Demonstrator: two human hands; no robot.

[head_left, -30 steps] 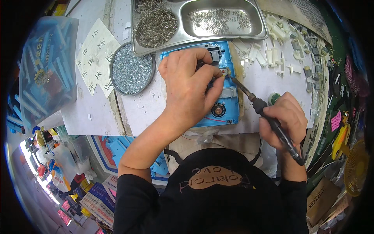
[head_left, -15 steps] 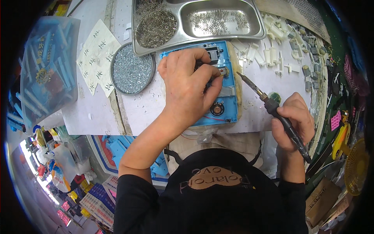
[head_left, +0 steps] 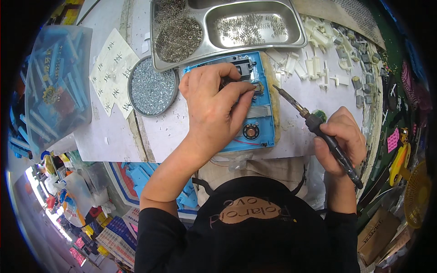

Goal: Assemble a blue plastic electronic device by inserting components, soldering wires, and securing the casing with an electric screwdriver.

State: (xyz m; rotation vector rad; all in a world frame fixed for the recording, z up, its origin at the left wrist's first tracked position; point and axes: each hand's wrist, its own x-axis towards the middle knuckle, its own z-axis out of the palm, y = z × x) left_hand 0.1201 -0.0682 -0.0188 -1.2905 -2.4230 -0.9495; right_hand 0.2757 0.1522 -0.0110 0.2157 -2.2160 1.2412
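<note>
Pulled back from the blue plastic panel (head_left: pixel 255 123) on the worktop (head_left: pixel 173 132), the soldering iron (head_left: pixel 314 125) now hangs clenched in the right hand (head_left: pixel 341 139), while the left hand (head_left: pixel 214 102) pinches a small part there, best held steady, below the steel tray (head_left: pixel 227 29).

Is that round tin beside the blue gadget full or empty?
Full: the round tin is heaped nearly to its rim with small silvery metal parts.
</note>
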